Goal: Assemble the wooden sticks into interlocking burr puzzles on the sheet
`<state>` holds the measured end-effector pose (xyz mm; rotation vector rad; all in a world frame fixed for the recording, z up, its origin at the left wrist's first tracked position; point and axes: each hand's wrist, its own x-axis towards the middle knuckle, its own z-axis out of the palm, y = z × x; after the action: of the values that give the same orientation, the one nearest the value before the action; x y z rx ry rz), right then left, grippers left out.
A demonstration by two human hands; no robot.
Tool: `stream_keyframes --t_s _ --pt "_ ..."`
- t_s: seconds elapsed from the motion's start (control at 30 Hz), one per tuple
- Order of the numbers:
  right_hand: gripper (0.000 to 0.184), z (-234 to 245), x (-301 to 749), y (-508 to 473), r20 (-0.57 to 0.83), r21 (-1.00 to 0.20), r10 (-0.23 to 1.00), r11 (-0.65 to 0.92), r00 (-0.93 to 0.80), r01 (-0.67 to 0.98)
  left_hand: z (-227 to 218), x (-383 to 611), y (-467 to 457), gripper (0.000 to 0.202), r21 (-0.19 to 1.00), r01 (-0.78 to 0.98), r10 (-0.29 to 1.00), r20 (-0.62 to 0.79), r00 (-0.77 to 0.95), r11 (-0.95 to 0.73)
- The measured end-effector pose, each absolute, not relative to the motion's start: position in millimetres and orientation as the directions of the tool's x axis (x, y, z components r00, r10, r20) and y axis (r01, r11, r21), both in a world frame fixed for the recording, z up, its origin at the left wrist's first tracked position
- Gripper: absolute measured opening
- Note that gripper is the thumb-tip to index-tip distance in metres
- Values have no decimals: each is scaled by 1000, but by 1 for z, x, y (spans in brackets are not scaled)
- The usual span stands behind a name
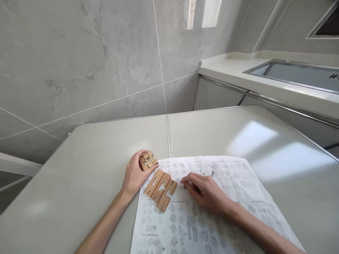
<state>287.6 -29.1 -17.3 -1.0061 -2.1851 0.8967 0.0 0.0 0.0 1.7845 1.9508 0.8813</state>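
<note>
My left hand (135, 173) is closed around a small group of wooden puzzle pieces (148, 161) with cut-out slots, its thumb along their near side. Just below lie larger wooden puzzle pieces (156, 187), three side by side and slightly staggered, with slots and notches; the outer ones carry dark numbers. They rest on a printed paper sheet (212, 225). To their right, my right hand (202, 190) rests over the sheet with fingers curled and the thumb near the fingertips. Nothing shows in it, and its fingertips are a little apart from the pieces.
The sheet, covered in small diagrams, lies on a pale glossy table (87, 169) with a seam down its middle. A grey tiled wall (79, 63) rises behind. At the right stands a white counter (219, 67) with a metal-rimmed sink (299, 74).
</note>
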Motion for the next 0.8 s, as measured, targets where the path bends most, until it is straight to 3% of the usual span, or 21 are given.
stream_keyframes --t_s 0.2,0.37,0.47,0.63,0.8 --pt "21 -18 287 -29 200 -768 810 479 -551 425 0 -2 -1 65 679 734 972 163 -172 17" --pt "20 -18 289 -29 168 -820 835 414 -524 396 7 10 -10 64 662 740 958 273 -90 -119" --pt "22 -18 290 -27 120 -904 870 295 -479 309 18 31 -22 64 650 718 945 325 33 -248" --pt "41 -15 294 -21 -5 -997 931 23 -364 74 29 77 -43 69 752 578 949 252 191 -316" --pt "49 -8 300 -16 -80 -997 876 -68 -476 42 22 102 -47 68 726 596 939 235 252 -342"
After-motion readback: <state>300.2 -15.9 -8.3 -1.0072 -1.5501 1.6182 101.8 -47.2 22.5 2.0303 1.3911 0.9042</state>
